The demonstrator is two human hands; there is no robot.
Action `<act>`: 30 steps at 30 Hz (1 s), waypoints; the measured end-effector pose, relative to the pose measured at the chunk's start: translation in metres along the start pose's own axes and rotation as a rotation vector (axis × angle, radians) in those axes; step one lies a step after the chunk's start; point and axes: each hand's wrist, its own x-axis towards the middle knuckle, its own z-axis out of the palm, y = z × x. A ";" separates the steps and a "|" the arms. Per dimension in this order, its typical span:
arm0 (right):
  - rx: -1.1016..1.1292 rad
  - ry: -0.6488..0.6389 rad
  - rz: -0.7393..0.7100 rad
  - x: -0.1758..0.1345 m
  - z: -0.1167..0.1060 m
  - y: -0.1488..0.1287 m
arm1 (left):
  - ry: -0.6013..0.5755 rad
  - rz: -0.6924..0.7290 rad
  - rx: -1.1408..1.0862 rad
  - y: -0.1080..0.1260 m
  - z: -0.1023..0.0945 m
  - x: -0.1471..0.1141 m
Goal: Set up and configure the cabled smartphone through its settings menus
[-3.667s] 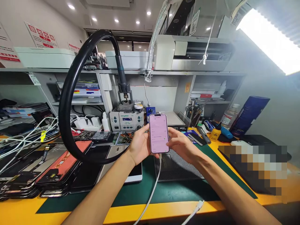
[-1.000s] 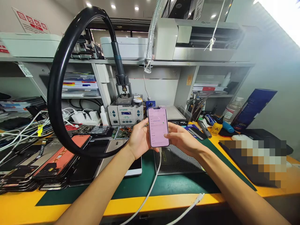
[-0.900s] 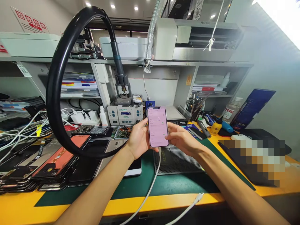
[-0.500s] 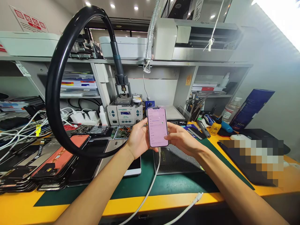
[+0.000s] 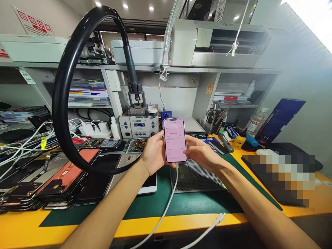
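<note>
A smartphone [image 5: 175, 140] is held upright above the bench, its lit screen showing a pinkish settings-like page with rows and a slider. My left hand [image 5: 155, 152] grips it from the left and below, thumb along the left edge. My right hand [image 5: 201, 152] is at the right edge, fingers partly behind the phone and the thumb over the lower right of the screen. A white charging cable [image 5: 169, 200] is plugged into the bottom of the phone and runs down past the bench edge. Beneath lies a dark perforated metal plate [image 5: 202, 180] on a green mat [image 5: 145, 209].
Stacked phone screens and frames [image 5: 67, 173] lie left. A hot air station [image 5: 138, 126] stands behind, its thick black hose [image 5: 61, 90] looping forward on the left. Another cable end [image 5: 220, 218] juts over the front edge. A yellow bottle [image 5: 238, 141] and tools stand right.
The whole view has shifted slightly, so the scene sits a little to the right. Both hands keep their hold on the phone, and the screen page looks the same.
</note>
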 end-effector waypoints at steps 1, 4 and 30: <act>-0.006 0.000 -0.003 0.000 0.000 0.000 | -0.001 0.000 0.001 0.000 0.000 0.000; -0.026 0.002 0.004 -0.001 0.000 -0.001 | -0.001 -0.004 -0.001 0.000 -0.001 0.000; 0.078 0.029 0.049 0.001 0.000 -0.002 | -0.009 -0.007 -0.006 -0.001 -0.003 0.001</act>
